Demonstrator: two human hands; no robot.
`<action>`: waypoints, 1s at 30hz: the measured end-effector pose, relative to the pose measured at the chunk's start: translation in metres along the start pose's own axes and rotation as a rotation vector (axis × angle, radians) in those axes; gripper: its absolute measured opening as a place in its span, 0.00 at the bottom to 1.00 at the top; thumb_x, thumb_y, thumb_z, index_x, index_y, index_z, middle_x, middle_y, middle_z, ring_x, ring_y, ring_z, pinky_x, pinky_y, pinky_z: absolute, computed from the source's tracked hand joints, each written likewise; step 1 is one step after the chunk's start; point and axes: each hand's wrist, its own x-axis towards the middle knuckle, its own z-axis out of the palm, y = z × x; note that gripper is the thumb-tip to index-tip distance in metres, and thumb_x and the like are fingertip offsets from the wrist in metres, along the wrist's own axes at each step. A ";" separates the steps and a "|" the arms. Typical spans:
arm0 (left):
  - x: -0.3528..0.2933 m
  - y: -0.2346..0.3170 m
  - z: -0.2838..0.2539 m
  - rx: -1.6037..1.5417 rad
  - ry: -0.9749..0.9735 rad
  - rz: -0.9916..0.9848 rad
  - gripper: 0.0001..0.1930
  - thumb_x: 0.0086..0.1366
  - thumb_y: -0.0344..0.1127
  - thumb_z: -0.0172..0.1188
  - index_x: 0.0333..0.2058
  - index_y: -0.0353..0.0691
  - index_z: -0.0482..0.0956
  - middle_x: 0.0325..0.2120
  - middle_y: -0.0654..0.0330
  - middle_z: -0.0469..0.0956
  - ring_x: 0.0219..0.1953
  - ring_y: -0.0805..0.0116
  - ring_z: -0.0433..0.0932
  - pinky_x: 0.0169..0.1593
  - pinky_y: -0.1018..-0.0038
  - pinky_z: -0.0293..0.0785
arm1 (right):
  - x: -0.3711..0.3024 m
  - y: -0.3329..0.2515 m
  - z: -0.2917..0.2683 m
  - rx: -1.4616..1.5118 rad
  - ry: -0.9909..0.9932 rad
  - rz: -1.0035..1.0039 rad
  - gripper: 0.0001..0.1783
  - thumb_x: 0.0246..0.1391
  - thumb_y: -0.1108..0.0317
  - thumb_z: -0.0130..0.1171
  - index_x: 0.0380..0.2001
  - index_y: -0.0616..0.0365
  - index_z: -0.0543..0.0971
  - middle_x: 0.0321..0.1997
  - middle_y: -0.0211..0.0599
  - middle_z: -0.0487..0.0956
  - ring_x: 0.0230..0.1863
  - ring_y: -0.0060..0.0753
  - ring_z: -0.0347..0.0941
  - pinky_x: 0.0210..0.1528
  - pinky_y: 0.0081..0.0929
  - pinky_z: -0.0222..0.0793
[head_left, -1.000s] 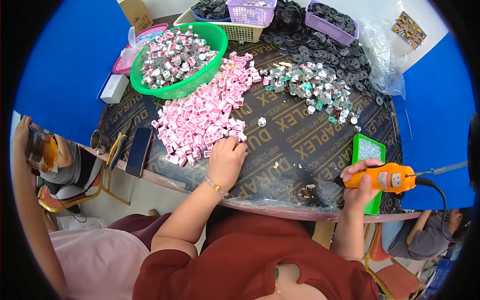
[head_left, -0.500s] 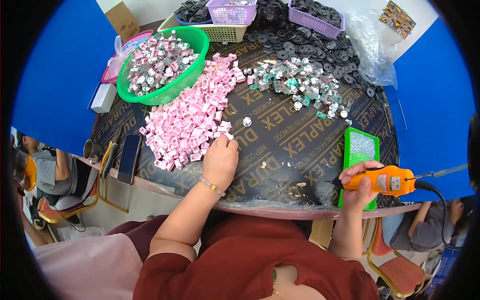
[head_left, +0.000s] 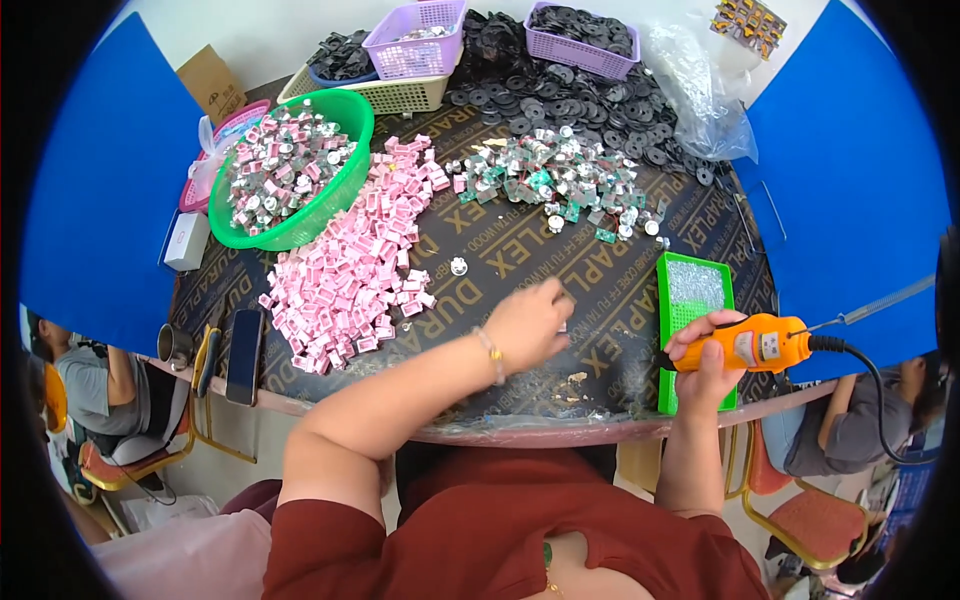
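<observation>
My right hand (head_left: 706, 362) grips an orange electric screwdriver (head_left: 752, 347), corded, over the green tray (head_left: 694, 318). My left hand (head_left: 528, 325) is blurred, its grip unclear; pink parts (head_left: 358, 270) lie to its left.

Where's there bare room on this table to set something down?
Bare tabletop lies between the pink pile, the green-and-silver parts and the green tray, beyond the left hand. The far edge is crowded with black discs and baskets.

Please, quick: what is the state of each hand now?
Left hand: blurred over the table; grip cannot be told.
Right hand: closed around orange power tool.
</observation>
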 end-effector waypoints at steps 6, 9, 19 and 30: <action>0.083 -0.059 0.003 0.148 0.357 -0.032 0.11 0.51 0.31 0.62 0.35 0.39 0.75 0.37 0.52 0.71 0.41 0.52 0.73 0.44 0.62 0.72 | 0.007 -0.001 0.008 -0.077 0.028 -0.018 0.24 0.54 0.55 0.62 0.44 0.58 0.66 0.26 0.40 0.74 0.19 0.26 0.69 0.23 0.27 0.71; 0.097 -0.090 0.023 0.211 0.322 -0.059 0.09 0.51 0.29 0.62 0.33 0.40 0.75 0.34 0.52 0.72 0.39 0.52 0.74 0.43 0.61 0.73 | 0.006 -0.001 0.014 -0.069 0.030 -0.022 0.24 0.53 0.54 0.62 0.44 0.57 0.66 0.26 0.40 0.74 0.19 0.26 0.69 0.23 0.27 0.71; -0.001 -0.047 -0.033 -0.224 0.086 -0.235 0.09 0.50 0.27 0.59 0.32 0.37 0.73 0.30 0.52 0.72 0.36 0.53 0.74 0.40 0.65 0.71 | 0.006 0.004 -0.007 -0.071 0.025 -0.034 0.23 0.54 0.59 0.62 0.46 0.58 0.65 0.27 0.40 0.75 0.21 0.27 0.69 0.27 0.27 0.71; -0.031 -0.004 -0.031 -1.507 0.285 -0.394 0.15 0.57 0.20 0.55 0.43 0.37 0.69 0.35 0.64 0.70 0.37 0.72 0.75 0.43 0.77 0.72 | 0.010 0.017 0.023 -0.242 0.223 -0.236 0.43 0.46 0.55 0.68 0.59 0.58 0.57 0.55 0.48 0.66 0.50 0.37 0.68 0.55 0.37 0.65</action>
